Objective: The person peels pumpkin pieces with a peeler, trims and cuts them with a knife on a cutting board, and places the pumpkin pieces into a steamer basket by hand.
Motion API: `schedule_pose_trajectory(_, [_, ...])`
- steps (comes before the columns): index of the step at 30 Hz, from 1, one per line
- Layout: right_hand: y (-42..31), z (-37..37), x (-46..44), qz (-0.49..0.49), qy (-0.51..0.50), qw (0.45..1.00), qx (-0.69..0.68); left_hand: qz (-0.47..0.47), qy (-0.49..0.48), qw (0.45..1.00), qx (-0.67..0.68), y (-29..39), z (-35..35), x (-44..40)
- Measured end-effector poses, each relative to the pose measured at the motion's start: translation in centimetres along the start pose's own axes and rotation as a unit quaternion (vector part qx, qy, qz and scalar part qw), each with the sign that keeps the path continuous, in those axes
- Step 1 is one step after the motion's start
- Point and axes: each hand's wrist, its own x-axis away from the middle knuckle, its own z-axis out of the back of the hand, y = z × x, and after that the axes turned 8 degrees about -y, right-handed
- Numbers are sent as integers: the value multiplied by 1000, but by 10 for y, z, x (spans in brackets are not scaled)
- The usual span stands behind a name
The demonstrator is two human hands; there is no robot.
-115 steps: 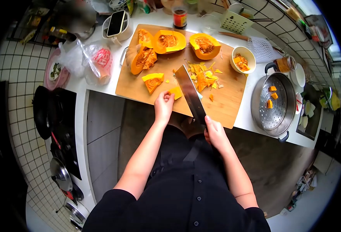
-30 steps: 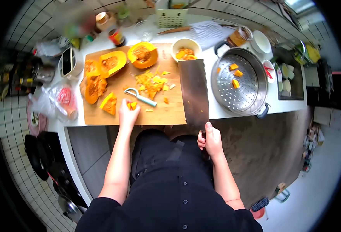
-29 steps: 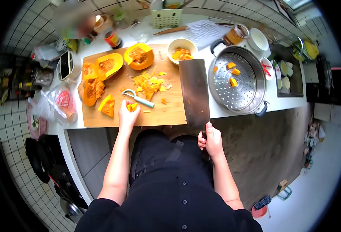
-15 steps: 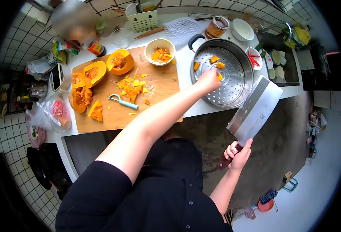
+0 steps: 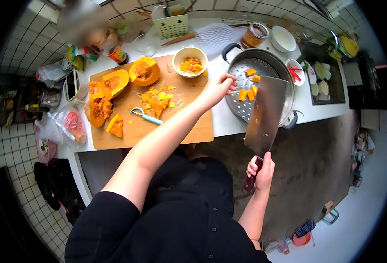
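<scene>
Over the left edge of the steamer pot, my left hand is raised with its fingers loosely apart and nothing visible in them. Several cut pumpkin pieces lie on the pot's perforated tray. My right hand grips the dark handle of a cleaver. Its broad blade points up, covers part of the pot and has small orange bits stuck to it. To the left, a wooden cutting board carries large pumpkin chunks, a heap of peelings and a light-blue peeler.
A bowl of pumpkin scraps stands at the board's back right corner. Behind the pot are a glass jar and a white bowl. A bowl with red peppers sits right of it, before the sink. Plastic bags lie left.
My left hand has drawn back left from the tray, and pumpkin pieces show where it was. The cleaver has swung left and more upright, now in front of the pot. The view has shifted slightly.
</scene>
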Motion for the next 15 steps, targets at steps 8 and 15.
schedule_pose_trajectory(8, [33,-61,-67,50,-73,908,409,-45,240,967,-69,-44,78,173])
schedule_pose_trajectory(15, [55,-85,-85,82,-73,815,569,43,377,895,-235,-53,118,243])
